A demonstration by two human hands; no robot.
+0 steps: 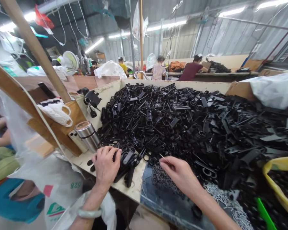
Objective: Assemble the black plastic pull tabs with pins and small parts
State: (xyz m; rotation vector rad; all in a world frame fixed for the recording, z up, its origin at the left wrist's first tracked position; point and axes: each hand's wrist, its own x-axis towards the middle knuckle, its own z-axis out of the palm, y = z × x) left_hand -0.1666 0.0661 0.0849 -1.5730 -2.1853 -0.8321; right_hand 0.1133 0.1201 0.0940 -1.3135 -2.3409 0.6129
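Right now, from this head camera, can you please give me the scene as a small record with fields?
Left hand: on a bunch of black zipper pulls
Right hand: pinching a thin metal pin
Left wrist: pale bangle
Main heap: more black zipper pulls in a pale board tray
Beside tray: steel flask, yellow bag
Background: two people at a far bench

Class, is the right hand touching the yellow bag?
No, the right hand holds a thin metal pin, apart from the yellow bag.
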